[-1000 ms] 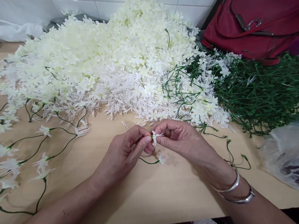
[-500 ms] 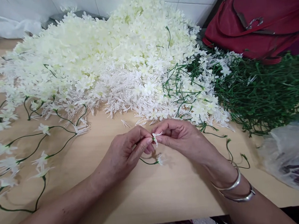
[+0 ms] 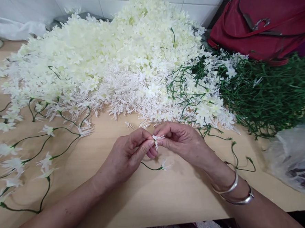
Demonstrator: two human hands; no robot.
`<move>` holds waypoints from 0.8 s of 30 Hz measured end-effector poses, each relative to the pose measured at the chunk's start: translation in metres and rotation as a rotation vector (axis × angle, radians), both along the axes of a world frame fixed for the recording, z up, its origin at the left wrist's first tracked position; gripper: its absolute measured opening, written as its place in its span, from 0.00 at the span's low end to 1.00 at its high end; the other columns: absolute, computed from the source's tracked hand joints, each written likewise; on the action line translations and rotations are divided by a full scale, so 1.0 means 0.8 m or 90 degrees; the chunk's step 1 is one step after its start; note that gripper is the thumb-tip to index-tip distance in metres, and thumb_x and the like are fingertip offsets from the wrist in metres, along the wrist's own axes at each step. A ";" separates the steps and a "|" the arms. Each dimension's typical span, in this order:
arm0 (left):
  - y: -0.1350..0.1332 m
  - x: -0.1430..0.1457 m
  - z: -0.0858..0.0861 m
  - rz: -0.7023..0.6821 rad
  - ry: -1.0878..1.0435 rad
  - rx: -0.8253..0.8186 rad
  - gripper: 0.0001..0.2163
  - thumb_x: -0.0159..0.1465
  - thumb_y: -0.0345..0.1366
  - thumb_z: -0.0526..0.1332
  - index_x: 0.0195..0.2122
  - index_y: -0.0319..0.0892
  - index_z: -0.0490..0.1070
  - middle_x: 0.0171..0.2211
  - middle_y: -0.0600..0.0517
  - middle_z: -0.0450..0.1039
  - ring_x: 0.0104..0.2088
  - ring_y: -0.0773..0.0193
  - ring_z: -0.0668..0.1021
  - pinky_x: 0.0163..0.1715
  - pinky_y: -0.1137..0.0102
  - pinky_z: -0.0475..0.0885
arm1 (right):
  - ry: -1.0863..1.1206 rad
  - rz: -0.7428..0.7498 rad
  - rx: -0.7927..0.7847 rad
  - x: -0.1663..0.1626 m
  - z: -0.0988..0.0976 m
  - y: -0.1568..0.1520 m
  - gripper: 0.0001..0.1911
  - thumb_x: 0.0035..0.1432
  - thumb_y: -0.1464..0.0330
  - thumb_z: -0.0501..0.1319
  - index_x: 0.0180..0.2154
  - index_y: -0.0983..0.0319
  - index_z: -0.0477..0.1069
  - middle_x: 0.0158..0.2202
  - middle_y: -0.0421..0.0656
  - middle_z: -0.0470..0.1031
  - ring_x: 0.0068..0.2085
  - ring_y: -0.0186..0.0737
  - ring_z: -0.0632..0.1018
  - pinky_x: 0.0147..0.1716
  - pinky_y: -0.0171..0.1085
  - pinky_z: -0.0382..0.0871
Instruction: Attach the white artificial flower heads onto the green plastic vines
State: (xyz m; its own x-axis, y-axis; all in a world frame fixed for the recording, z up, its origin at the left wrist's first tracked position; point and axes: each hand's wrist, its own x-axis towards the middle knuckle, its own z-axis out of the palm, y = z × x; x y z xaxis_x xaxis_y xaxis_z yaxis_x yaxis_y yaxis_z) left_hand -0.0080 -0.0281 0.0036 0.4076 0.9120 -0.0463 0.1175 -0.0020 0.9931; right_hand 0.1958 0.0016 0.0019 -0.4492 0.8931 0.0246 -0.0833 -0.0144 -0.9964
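Above the front middle of the table, my left hand [image 3: 129, 155] pinches a green artificial flower stem [image 3: 151, 167] between thumb and forefinger. One branch of that stem hangs out below the fingers and ends in white stamens [image 3: 166, 165]. At the fingertips sits a small white artificial flower [image 3: 156, 140]. My right hand [image 3: 187, 142], with two metal bangles on its wrist, is closed with thumb and forefinger on the flower's thin white stamens. Both hands' fingertips almost meet there. The stem's upper part is hidden inside my left fingers.
A large heap of cream-white flowers [image 3: 99, 52] spreads across the back. Loose white stamens [image 3: 125, 88] lie along its front. Green stems [image 3: 270, 93] pile up at right, near a red handbag [image 3: 260, 21] and a plastic bag [image 3: 286, 150]. Stems with flowers [image 3: 39, 148] lie at left.
My right hand has shifted slightly left, closer to my left fingertips, and the flower has turned a little. The view has moved slightly, so the surroundings appear a bit further right.
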 end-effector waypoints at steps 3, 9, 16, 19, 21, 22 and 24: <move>0.002 0.000 0.005 -0.002 -0.042 -0.021 0.10 0.75 0.40 0.60 0.38 0.42 0.72 0.31 0.53 0.81 0.32 0.66 0.83 0.39 0.71 0.77 | 0.009 -0.007 -0.010 -0.001 0.002 -0.001 0.09 0.61 0.61 0.73 0.32 0.56 0.77 0.34 0.40 0.80 0.37 0.39 0.80 0.39 0.41 0.76; 0.020 -0.030 0.010 0.104 -0.378 -0.158 0.13 0.62 0.51 0.72 0.32 0.48 0.78 0.22 0.57 0.79 0.26 0.64 0.82 0.37 0.68 0.79 | 0.075 -0.006 -0.055 0.006 0.010 0.000 0.12 0.57 0.58 0.75 0.40 0.55 0.80 0.38 0.40 0.83 0.40 0.38 0.82 0.45 0.40 0.77; 0.036 -0.034 0.006 0.180 -0.502 -0.252 0.15 0.70 0.53 0.63 0.39 0.50 0.84 0.32 0.56 0.86 0.27 0.66 0.84 0.38 0.69 0.81 | -0.059 -0.191 0.069 0.010 0.010 -0.001 0.07 0.64 0.61 0.70 0.40 0.56 0.79 0.34 0.40 0.81 0.35 0.36 0.79 0.37 0.37 0.75; 0.028 -0.019 0.004 0.133 -0.398 -0.142 0.13 0.70 0.49 0.66 0.40 0.46 0.84 0.32 0.53 0.84 0.30 0.67 0.83 0.38 0.73 0.79 | -0.216 -0.241 0.241 0.006 0.003 -0.002 0.06 0.65 0.69 0.67 0.44 0.57 0.79 0.35 0.40 0.79 0.36 0.38 0.78 0.38 0.38 0.74; 0.022 -0.012 0.002 0.145 -0.256 -0.027 0.07 0.70 0.41 0.67 0.42 0.45 0.82 0.33 0.53 0.82 0.32 0.68 0.81 0.39 0.75 0.77 | -0.318 -0.242 0.338 0.003 -0.002 0.001 0.11 0.67 0.71 0.65 0.50 0.57 0.78 0.36 0.41 0.77 0.36 0.39 0.78 0.39 0.40 0.74; 0.019 -0.009 0.000 0.158 -0.182 0.027 0.04 0.70 0.37 0.68 0.43 0.45 0.81 0.35 0.53 0.80 0.34 0.68 0.80 0.40 0.75 0.76 | -0.363 -0.240 0.364 0.002 -0.004 0.003 0.14 0.67 0.72 0.64 0.53 0.57 0.76 0.37 0.42 0.77 0.36 0.40 0.77 0.39 0.41 0.74; 0.014 -0.005 -0.004 0.188 -0.069 0.108 0.03 0.69 0.34 0.68 0.43 0.44 0.78 0.37 0.53 0.78 0.37 0.67 0.79 0.42 0.74 0.75 | -0.437 -0.242 0.386 0.000 -0.007 0.008 0.18 0.68 0.71 0.63 0.58 0.58 0.73 0.37 0.43 0.76 0.37 0.42 0.77 0.40 0.43 0.73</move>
